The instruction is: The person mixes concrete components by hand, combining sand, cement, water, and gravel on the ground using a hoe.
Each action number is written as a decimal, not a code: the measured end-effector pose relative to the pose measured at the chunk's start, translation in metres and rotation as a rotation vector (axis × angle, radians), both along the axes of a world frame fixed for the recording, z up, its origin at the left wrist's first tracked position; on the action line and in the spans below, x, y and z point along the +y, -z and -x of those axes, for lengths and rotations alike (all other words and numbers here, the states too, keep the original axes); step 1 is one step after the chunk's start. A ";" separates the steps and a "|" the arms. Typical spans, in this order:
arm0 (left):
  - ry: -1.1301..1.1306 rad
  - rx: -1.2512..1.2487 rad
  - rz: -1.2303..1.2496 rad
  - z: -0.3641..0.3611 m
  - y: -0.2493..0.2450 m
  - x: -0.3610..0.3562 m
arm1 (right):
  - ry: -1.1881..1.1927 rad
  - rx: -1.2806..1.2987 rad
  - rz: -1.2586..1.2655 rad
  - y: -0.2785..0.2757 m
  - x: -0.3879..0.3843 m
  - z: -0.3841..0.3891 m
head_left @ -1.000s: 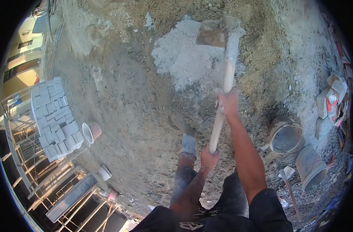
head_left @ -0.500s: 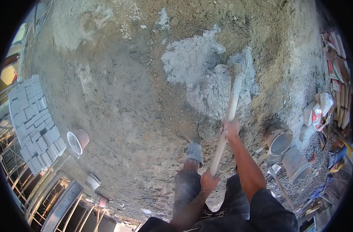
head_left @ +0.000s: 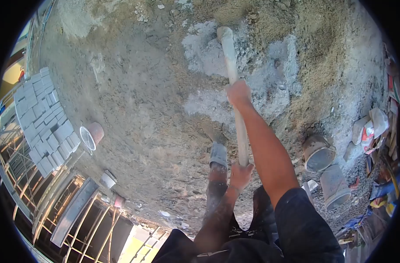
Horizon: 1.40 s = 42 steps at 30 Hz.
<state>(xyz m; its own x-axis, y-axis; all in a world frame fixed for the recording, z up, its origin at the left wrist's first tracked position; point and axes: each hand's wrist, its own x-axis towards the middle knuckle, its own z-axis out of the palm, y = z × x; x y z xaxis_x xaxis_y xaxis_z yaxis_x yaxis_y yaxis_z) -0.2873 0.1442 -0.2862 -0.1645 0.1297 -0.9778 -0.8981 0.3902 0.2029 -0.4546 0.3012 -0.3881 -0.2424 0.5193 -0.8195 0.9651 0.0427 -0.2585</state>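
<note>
A long-handled tool [head_left: 243, 131] with a pale wooden handle reaches forward from my body. My right hand [head_left: 239, 93] is wrapped round the middle of the handle, and my left hand [head_left: 241, 176] grips its near end. The tool's head [head_left: 225, 33] rests at the grey-white powder [head_left: 204, 52] spread over brown sandy soil; its blade is partly hidden. More of the powder [head_left: 270, 98] lies to the right of the handle. My left boot [head_left: 218, 154] stands on the ground just left of the handle.
Stacked grey blocks [head_left: 42, 120] stand at the left, near a bucket [head_left: 95, 132]. Two buckets [head_left: 319, 158] [head_left: 335, 186] sit at the right, with sacks [head_left: 377, 125] beyond them. A scaffold of poles [head_left: 92, 232] fills the lower left.
The tool's head has swung forward and left, to the far part of the powder. Both hands moved with the handle; my right arm reaches farther out. The powder pile is more broken up.
</note>
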 end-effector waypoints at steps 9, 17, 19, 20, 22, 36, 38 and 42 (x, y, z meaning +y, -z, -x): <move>0.503 0.342 0.374 -0.088 -0.046 -0.053 | 0.500 0.346 0.195 -0.072 -0.046 -0.110; 0.636 0.718 0.602 0.150 0.044 0.038 | 0.606 0.574 0.311 0.047 0.035 0.118; 0.727 0.530 0.585 0.127 0.050 0.019 | 0.539 0.421 0.256 0.073 0.002 0.083; 0.721 0.499 0.610 0.102 0.051 0.006 | 0.449 0.293 0.170 0.082 -0.011 0.064; 0.744 0.400 0.600 0.050 0.040 -0.015 | 0.473 0.251 0.126 0.071 -0.041 0.005; 0.782 0.690 0.301 0.015 0.045 0.038 | 0.812 0.648 0.089 0.000 0.084 -0.075; 0.830 0.670 0.200 0.069 0.053 0.080 | 0.829 0.637 -0.014 0.023 0.134 -0.039; 0.967 0.498 0.179 0.067 0.036 0.049 | 0.794 0.329 -0.072 0.044 0.103 -0.058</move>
<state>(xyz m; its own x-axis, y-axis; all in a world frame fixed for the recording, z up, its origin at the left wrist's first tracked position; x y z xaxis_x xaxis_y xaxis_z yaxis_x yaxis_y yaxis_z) -0.3546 0.1929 -0.3218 -0.4509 0.2789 -0.8478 -0.0315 0.9444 0.3274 -0.3966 0.4039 -0.4317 -0.0047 0.6835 -0.7300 0.5929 -0.5860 -0.5524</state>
